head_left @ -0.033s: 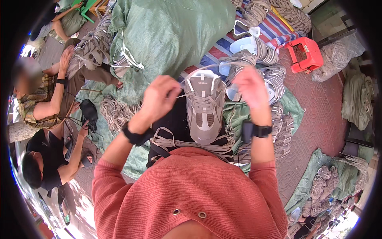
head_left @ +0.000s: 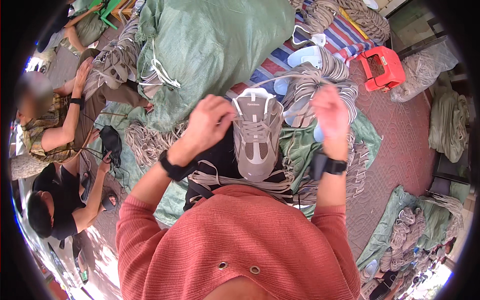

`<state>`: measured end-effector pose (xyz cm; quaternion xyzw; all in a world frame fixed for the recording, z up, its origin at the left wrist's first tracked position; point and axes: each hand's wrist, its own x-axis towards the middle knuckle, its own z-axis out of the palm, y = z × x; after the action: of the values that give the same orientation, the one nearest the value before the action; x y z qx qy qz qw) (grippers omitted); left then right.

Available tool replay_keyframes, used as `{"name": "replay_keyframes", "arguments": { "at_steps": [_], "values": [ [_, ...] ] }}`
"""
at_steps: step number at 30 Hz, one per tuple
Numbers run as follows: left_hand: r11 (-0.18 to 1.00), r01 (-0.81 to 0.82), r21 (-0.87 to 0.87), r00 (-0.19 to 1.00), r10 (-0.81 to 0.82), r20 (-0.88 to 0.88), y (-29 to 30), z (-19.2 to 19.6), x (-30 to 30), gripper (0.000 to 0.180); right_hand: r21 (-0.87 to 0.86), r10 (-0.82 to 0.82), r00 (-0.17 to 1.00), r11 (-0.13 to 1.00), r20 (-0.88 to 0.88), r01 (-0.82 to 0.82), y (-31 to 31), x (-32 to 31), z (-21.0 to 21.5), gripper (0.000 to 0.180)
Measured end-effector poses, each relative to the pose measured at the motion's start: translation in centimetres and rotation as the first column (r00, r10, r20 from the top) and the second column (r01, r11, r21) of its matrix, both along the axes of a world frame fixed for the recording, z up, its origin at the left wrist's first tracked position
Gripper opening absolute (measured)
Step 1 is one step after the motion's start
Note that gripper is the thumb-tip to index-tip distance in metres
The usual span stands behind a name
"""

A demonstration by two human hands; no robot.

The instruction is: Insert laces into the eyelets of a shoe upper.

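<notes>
Place: an open-air shoe workshop set up on the ground, in bright sun.
Floor: red paving bricks [head_left: 400,145], partly covered by a striped tarp [head_left: 345,37].
Stock: heaps of beige shoe uppers and laces [head_left: 150,142], and a big green woven sack [head_left: 220,45].
Product: a grey sneaker [head_left: 256,137] on the lap, with pale soles [head_left: 305,55] lying nearby.
Seating: a red plastic stool [head_left: 384,67].
Workers: two people [head_left: 55,130] sitting low at the left.
</notes>
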<state>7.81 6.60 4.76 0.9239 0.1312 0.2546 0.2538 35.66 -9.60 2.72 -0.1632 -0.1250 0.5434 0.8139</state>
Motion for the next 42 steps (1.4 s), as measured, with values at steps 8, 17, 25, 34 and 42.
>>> {"name": "replay_keyframes", "arguments": {
  "at_steps": [8, 17, 25, 34, 42],
  "values": [
    [0.900, 0.297, 0.320, 0.940, -0.217, -0.262, -0.2, -2.6, 4.5, 0.016, -0.058, -0.541, 0.841, 0.839, 0.015, 0.541, -24.5, 11.6, -4.5, 0.013],
    [0.870, 0.330, 0.365, 0.889, -0.157, -0.430, -0.4, -3.5, 6.0, 0.014, -0.439, -0.219, 0.575, 0.456, 0.788, 0.774, -6.5, 4.5, -4.1, 0.025],
    [0.985, 0.112, 0.135, 0.994, -0.112, -0.006, -1.5, -7.3, 7.0, 0.015, -0.040, 0.138, -0.273, 0.941, 0.952, 0.336, 7.1, -5.5, -4.7, 0.020],
    [0.994, 0.025, 0.107, 0.990, -0.010, -0.140, -1.5, -7.7, 5.8, 0.016, 0.023, 0.115, -0.549, 0.971, 0.828, 0.238, 4.2, -6.9, -2.6, 0.018],
    [0.995, 0.060, 0.073, 0.995, -0.054, -0.084, -1.4, -7.6, 6.3, 0.010, -0.081, 0.182, -0.808, 0.983, 0.560, 0.165, 3.6, -7.4, -1.0, 0.010]
  ]
}}
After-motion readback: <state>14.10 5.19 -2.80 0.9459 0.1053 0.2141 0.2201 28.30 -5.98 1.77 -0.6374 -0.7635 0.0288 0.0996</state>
